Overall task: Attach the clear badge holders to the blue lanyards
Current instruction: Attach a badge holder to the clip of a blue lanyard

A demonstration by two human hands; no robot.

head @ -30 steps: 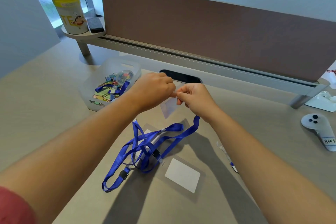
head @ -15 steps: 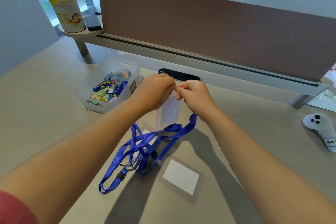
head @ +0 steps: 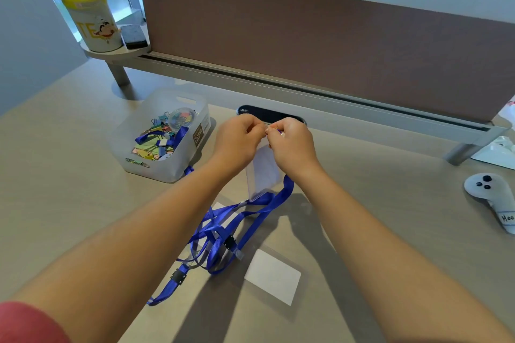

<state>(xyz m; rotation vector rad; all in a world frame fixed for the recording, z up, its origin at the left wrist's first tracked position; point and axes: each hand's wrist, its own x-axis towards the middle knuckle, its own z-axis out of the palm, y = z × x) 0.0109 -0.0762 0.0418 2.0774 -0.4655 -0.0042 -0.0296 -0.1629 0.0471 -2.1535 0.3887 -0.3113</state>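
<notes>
A clear badge holder [head: 263, 172] with a white card hangs between my two hands above the desk. My left hand [head: 239, 138] pinches its top edge. My right hand [head: 291, 143] pinches the clip end of a blue lanyard [head: 267, 211] right against that edge; the strap drops from under this hand to the desk. Where clip and holder meet is hidden by my fingers. Below lies a tangle of blue lanyards [head: 211, 245] with black buckles. A second clear badge holder [head: 273, 277] with a white card lies flat just right of the tangle.
A translucent box [head: 167, 167] of coloured binder clips and a blue lanyard stands at the left. A brown divider panel [head: 334, 53] closes the back, a black slot [head: 271, 114] below it. A white controller [head: 493, 195] lies at the right, a yellow-lidded canister [head: 89, 17] on the back-left shelf.
The badge holder has dropped from nearly hidden behind my fingers to hanging full length below them. Both hands stay together at its top edge, shifted slightly away from me.
</notes>
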